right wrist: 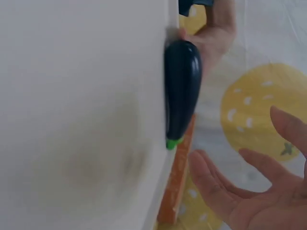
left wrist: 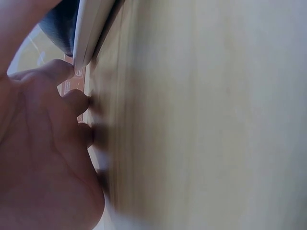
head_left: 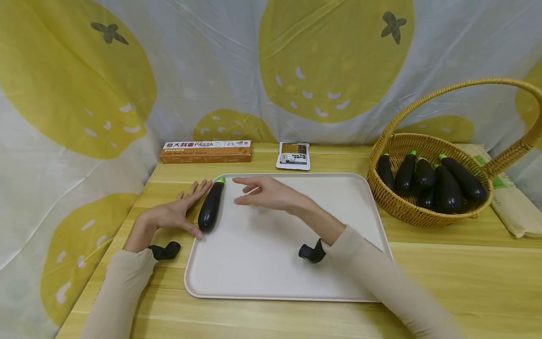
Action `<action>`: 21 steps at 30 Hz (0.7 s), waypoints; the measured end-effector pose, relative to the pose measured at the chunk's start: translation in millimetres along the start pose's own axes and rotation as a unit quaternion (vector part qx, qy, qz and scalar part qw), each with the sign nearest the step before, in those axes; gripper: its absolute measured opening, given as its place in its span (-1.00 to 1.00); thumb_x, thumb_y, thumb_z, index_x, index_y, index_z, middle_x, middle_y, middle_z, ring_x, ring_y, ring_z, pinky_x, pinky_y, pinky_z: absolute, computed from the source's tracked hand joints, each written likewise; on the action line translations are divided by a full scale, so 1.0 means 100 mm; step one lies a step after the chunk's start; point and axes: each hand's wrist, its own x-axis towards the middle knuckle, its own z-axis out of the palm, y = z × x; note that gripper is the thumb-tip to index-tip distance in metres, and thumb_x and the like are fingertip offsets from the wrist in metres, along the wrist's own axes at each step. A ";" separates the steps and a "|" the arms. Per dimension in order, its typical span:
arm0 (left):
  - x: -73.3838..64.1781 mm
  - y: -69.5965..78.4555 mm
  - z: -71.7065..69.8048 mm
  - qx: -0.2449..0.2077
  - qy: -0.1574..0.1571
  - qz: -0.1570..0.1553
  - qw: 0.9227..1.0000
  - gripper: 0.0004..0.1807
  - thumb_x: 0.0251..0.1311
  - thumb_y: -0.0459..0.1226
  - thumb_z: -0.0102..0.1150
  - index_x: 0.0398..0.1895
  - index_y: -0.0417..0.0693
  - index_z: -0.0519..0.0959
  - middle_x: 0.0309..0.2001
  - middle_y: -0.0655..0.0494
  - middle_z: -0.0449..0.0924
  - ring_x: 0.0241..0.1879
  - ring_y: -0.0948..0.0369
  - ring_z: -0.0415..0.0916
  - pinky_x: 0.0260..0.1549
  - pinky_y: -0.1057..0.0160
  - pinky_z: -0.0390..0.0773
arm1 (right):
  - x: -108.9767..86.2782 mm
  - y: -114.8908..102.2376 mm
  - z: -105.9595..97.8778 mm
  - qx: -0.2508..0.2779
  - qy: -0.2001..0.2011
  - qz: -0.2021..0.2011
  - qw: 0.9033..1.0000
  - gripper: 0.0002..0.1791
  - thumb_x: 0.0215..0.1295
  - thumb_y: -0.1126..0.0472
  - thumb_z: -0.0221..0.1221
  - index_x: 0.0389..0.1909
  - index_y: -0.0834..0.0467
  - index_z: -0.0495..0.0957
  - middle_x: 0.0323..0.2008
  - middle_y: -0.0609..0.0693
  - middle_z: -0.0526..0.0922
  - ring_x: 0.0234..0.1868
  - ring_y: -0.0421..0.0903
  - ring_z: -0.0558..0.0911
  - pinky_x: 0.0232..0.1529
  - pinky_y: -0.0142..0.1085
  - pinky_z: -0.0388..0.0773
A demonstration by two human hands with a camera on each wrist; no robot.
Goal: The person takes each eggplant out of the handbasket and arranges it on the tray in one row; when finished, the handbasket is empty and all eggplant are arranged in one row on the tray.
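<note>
A dark purple eggplant [head_left: 211,207] with a green stem end lies along the left edge of a white tray [head_left: 262,268]. Beside it, my left hand [head_left: 173,215] is spread, thumb and fingertips near the tray's left rim. In the left wrist view several fingers of that hand [left wrist: 43,134] reach down by the rim; firm contact with the eggplant cannot be made out. My right hand [head_left: 273,194] hovers over the tray, right of the eggplant. The right wrist view shows its fingers apart and nothing between them, with a gap to the eggplant [right wrist: 182,88].
A wicker basket [head_left: 415,217] with a tall handle holds several eggplants at the right, beside a pale bag [head_left: 514,207]. Behind the tray lie a pasta box [head_left: 206,152] and a small packet [head_left: 293,156]. A lemon-print cloth [head_left: 228,61] hangs along the back and left.
</note>
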 end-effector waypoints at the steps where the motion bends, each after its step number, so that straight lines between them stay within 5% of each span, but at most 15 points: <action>1: 0.00 0.00 0.00 0.002 0.000 0.001 1.000 0.58 -0.16 -0.08 0.69 0.70 0.00 -0.40 0.64 -0.19 -0.76 0.55 -0.23 -0.93 0.37 -0.48 -0.77 | -0.10 0.00 -0.10 -0.016 -0.001 -0.005 1.000 -0.28 0.42 -0.04 0.30 0.56 -0.19 0.31 0.41 0.15 0.49 0.36 -0.03 0.57 0.29 -0.07 0.59; 5: 0.00 0.01 0.00 0.008 -0.003 0.012 1.000 0.56 -0.13 -0.11 0.68 0.70 -0.03 -0.39 0.64 -0.19 -0.73 0.55 -0.24 -0.92 0.38 -0.47 -0.77 | -0.57 0.01 -0.48 -0.060 0.002 -0.002 0.998 -0.32 0.43 -0.12 0.26 0.53 -0.34 0.31 0.36 -0.06 0.56 0.36 -0.11 0.56 0.35 0.01 0.49; 11: -0.04 -0.01 -0.01 0.014 -0.005 0.015 1.000 0.54 -0.09 -0.12 0.66 0.70 -0.05 -0.40 0.64 -0.19 -0.74 0.56 -0.27 -0.90 0.38 -0.48 -0.74 | -1.27 0.21 -1.01 -0.124 0.019 0.015 0.992 -0.34 0.48 -0.13 0.21 0.55 -0.27 0.29 0.40 -0.12 0.54 0.40 -0.03 0.53 0.34 0.04 0.51; 16: -0.06 -0.01 -0.02 0.016 -0.004 0.017 1.000 0.54 -0.09 -0.13 0.67 0.69 -0.08 -0.40 0.64 -0.21 -0.74 0.55 -0.29 -0.88 0.37 -0.49 -0.75 | -1.82 0.41 -1.35 -0.143 0.053 0.025 0.988 -0.39 0.54 -0.07 0.15 0.55 -0.25 0.28 0.46 -0.07 0.48 0.41 -0.03 0.54 0.25 -0.21 0.59; 21: -0.03 0.02 0.00 0.013 -0.006 0.023 1.000 0.53 -0.07 -0.12 0.66 0.69 -0.09 -0.40 0.64 -0.20 -0.73 0.56 -0.27 -0.87 0.37 -0.49 -0.76 | -2.29 0.67 -1.69 -0.189 0.134 0.048 0.971 -0.42 0.58 0.02 0.12 0.56 -0.20 0.29 0.39 -0.20 0.51 0.22 -0.44 0.58 0.05 -0.53 0.58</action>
